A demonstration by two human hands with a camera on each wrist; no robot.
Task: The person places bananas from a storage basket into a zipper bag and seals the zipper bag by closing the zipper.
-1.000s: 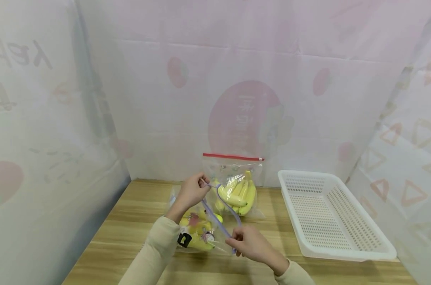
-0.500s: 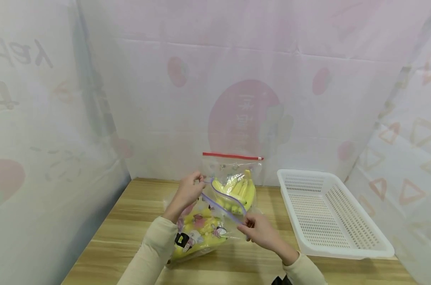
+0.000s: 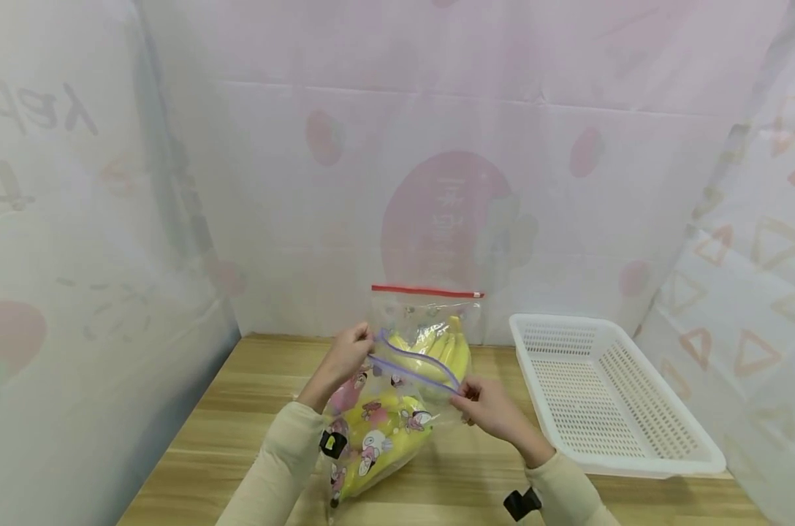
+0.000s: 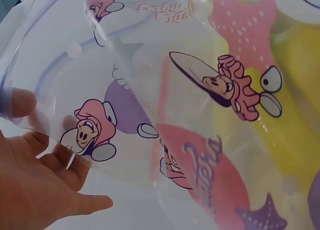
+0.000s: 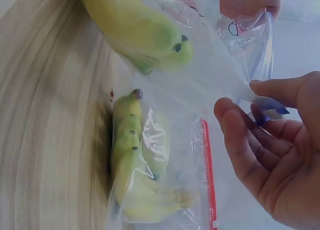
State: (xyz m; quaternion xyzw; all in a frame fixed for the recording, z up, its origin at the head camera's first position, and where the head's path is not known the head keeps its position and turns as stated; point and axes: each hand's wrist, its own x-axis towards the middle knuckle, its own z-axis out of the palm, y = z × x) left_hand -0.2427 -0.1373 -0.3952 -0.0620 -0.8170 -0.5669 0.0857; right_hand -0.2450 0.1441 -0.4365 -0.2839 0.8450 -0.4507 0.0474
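Note:
A clear zip bag printed with pink and purple cartoon figures [image 3: 374, 442] hangs tilted between both hands, with bananas [image 3: 397, 447] inside it. Its purple zip edge [image 3: 413, 371] gapes between two strips. My left hand [image 3: 347, 353] pinches the mouth's left end with thumb and finger; in the left wrist view the other fingers [image 4: 60, 165] spread beside the printed film. At the other end, my right hand [image 3: 492, 410] pinches the corner, whose purple tip [image 5: 272, 112] pokes out between thumb and fingers in the right wrist view.
Behind stands a second clear bag with a red slider strip [image 3: 427, 291], holding bananas [image 3: 451, 352]. A white perforated plastic basket [image 3: 641, 467] sits on the wooden table [image 3: 220, 424] at the right. Printed cloth walls [image 3: 272, 183] enclose the back and sides.
The bag has risen and swung more upright, its bananas hanging lower at the front. My right hand has moved up and right, pulling the zip edge straighter; the left hand moved only slightly.

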